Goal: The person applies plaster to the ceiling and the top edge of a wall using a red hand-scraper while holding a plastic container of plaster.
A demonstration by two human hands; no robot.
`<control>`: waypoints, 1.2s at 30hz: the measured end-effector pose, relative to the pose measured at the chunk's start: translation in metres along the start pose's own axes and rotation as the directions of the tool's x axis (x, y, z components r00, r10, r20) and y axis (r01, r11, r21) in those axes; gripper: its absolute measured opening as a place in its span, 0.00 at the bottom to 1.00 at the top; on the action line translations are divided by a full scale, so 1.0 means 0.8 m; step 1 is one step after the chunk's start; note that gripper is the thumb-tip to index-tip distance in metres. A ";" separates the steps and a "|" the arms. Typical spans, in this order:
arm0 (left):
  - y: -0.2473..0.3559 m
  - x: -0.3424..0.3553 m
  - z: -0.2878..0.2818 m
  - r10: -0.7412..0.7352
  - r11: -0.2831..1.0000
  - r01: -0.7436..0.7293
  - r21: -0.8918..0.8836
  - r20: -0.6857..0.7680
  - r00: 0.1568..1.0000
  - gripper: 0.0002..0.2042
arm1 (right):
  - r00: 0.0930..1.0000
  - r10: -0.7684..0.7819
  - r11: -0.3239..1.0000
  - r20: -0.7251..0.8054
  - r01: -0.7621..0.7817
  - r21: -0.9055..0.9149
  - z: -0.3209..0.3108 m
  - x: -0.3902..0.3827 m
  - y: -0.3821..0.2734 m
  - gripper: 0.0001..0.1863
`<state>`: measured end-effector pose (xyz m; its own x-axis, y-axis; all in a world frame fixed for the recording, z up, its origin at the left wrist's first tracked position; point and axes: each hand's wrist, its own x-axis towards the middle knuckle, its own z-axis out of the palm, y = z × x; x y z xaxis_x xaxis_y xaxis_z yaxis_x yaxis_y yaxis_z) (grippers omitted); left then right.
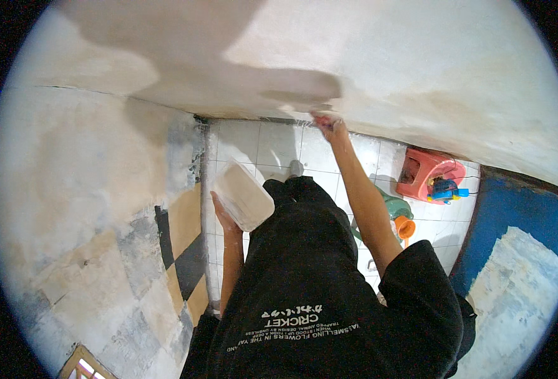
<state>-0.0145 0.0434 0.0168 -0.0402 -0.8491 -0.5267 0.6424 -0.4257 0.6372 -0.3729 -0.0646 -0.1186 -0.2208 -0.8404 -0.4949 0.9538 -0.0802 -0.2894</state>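
In the head view my left hand (223,215) grips the side of a pale rectangular tub (244,192) with off-white material inside, held just left of my body. My right arm stretches up to the foot of the pale wall (418,69), where my right hand (328,123) is closed around a small tool (307,115), too indistinct to name, at the wall's surface. Smudged white material shows around that tool. A shadow of my arm falls on the wall above it.
A red plastic stool (421,161) with a blue-and-yellow object (446,192), a green container (397,205) and an orange dipper (405,230) stand right on the white-tiled floor (279,145). A blue panel (506,196) with pale patches is far right; a patchy checkered wall (178,252) is left.
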 end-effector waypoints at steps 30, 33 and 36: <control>-0.008 0.023 -0.003 -0.005 0.991 0.012 -0.135 0.051 0.999 0.32 | 0.672 0.120 -0.879 0.731 0.414 -0.237 0.089 -0.168 -0.065 0.04; -0.025 0.026 -0.033 -0.003 0.978 0.016 -0.208 0.062 0.998 0.31 | 0.691 0.208 -0.882 0.692 0.439 -0.174 0.086 -0.153 -0.054 0.06; -0.032 0.029 -0.038 0.020 0.981 -0.010 -0.193 0.047 0.999 0.31 | 0.780 0.257 -0.901 0.571 0.406 -0.149 0.069 -0.114 -0.042 0.07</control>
<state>-0.0086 0.0447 -0.0290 -0.0631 -0.8709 -0.4873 0.7782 -0.3487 0.5224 -0.3737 -0.0147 -0.0186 0.1893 -0.9819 0.0071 -0.9799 -0.1893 -0.0624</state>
